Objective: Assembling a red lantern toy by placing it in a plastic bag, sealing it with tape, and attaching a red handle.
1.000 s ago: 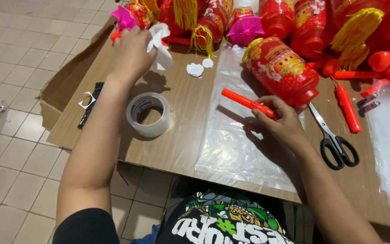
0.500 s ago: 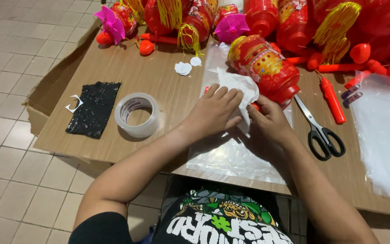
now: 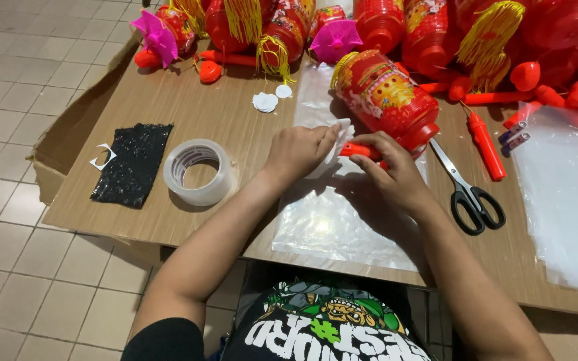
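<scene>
My left hand (image 3: pixel 300 150) and my right hand (image 3: pixel 388 168) meet over a clear plastic bag (image 3: pixel 342 214) lying flat on the brown table (image 3: pixel 188 107). The left hand pinches a small white piece of paper (image 3: pixel 338 139) against a thin red stick (image 3: pixel 358 151), which the right hand grips. Just behind the hands lies a red lantern (image 3: pixel 384 98) on its side with a yellow tassel.
A roll of clear tape (image 3: pixel 199 171) and a black glittery sheet (image 3: pixel 132 162) lie left of my hands. Black-handled scissors (image 3: pixel 466 187) and a red stick (image 3: pixel 486 144) lie to the right. Several red lanterns (image 3: pixel 429 27) crowd the back. More plastic bags (image 3: pixel 566 194) lie at the right.
The left hand came back from the far pink ornaments with the white paper and joined the right hand at the red stick. The view shifted left, showing the black sheet.
</scene>
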